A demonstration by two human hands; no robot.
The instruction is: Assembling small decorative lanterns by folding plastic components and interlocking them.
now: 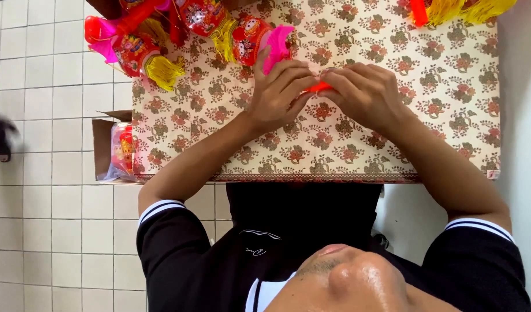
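Both hands, left hand (280, 92) and right hand (363, 92), pinch small red piece (319, 87) above tabletop (450, 86). Looks light, bendy; hold by ends.

One view only, from a camera worn on the person's head; it looks steeply down, close over the flower-patterned table (450, 104) filling the upper frame; tiled floor (46, 231) runs down the left; the wearer's own chin intrudes at the bottom edge.

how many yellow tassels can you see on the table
4 in view, possibly more hidden: one yellow tassel far left, one among the red ornaments, two at the top right edge, cut off by the frame.
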